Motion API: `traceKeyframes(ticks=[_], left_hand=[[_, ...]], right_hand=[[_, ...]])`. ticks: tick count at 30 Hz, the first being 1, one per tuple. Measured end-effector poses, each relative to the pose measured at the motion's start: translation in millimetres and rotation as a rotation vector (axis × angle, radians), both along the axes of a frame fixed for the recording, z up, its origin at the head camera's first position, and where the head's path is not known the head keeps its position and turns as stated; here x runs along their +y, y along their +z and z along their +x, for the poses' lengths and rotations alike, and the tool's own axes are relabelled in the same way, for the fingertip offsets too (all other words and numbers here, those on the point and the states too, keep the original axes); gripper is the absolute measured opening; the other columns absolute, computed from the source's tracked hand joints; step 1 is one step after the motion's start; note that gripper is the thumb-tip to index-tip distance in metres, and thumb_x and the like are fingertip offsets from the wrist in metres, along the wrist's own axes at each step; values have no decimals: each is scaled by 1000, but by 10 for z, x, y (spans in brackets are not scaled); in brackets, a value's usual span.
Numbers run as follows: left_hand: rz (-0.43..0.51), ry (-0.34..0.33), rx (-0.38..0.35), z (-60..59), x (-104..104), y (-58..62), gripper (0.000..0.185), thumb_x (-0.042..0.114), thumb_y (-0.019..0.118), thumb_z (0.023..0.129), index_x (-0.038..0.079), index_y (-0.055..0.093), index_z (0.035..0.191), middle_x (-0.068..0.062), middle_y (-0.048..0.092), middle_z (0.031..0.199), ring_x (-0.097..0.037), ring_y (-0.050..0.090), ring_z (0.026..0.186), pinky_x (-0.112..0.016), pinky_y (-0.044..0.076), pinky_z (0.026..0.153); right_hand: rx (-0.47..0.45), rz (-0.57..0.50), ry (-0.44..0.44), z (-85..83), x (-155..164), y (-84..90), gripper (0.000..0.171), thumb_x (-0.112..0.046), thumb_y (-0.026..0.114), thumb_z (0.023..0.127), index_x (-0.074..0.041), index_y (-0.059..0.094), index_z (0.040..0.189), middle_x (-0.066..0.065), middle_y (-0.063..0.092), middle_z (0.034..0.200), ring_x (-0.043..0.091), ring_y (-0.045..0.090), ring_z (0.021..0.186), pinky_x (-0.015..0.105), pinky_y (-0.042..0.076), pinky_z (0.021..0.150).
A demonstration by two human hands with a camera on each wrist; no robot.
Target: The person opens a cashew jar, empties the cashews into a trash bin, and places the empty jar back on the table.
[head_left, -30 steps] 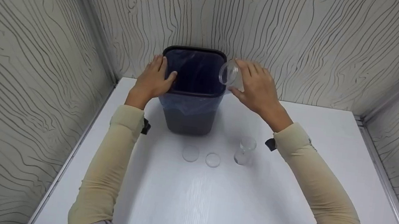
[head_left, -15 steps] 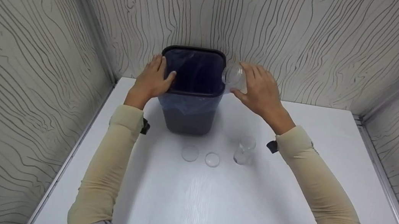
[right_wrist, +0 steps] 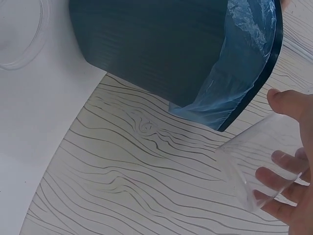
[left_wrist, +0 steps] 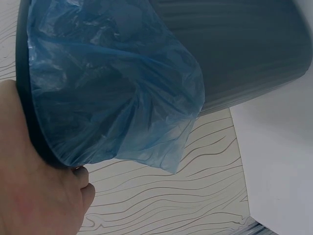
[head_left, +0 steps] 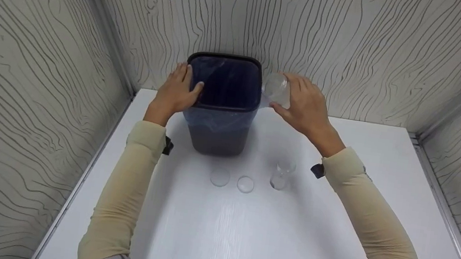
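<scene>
In the head view, my left hand (head_left: pixel 173 90) holds the left rim of a dark bin (head_left: pixel 220 141), its thumb over the inner side. The left wrist view shows its fingers curled at the rim, below a blue bin liner (left_wrist: pixel 122 93). My right hand (head_left: pixel 305 106) grips a clear, empty-looking jar (head_left: pixel 277 89) just right of the bin. Seen from the right wrist, this jar (right_wrist: pixel 239 164) lies tilted, with thumb and fingers around it. On the table stands a clear glass vessel (head_left: pixel 279 181), narrower at its middle.
Two flat clear discs, a larger disc (head_left: pixel 220 177) and a smaller disc (head_left: pixel 245 184), lie on the white table (head_left: pixel 221 235) in front of the bin. A wood-grain patterned wall (head_left: pixel 236 14) rises close behind the bin, and similar panels flank the table.
My right hand has drawn the jar rightward, off the bin's right rim, and the jar's tilt has changed. My left hand stays on the bin.
</scene>
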State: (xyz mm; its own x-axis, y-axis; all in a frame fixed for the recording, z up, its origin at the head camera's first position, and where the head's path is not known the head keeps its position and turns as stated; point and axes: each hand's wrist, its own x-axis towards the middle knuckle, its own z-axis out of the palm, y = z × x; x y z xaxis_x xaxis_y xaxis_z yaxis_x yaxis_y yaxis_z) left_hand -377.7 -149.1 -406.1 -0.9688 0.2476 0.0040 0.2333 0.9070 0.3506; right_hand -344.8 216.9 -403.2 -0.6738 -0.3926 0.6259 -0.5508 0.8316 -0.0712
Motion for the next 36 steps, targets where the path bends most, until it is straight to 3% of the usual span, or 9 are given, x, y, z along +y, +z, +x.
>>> traceKeyframes(ticks=[13, 36], left_hand=[[-4, 9, -1, -7, -11, -12, 80, 54, 24, 115, 0, 1, 170, -19, -6, 180, -34, -7, 168, -50, 1, 138], [-4, 20, 16, 3, 13, -9, 80, 53, 25, 115, -1, 3, 170, -20, -2, 180, -34, -5, 168, -48, 1, 138]], right_hand=[[-10, -23, -33, 21, 48, -12, 81, -41, 88, 88, 3, 50, 144, 25, 69, 127, 43, 70, 114, 56, 61, 95], [-79, -167, -62, 112, 182, -60, 83, -37, 90, 86, 6, 51, 144, 28, 69, 127, 43, 70, 116, 60, 61, 94]])
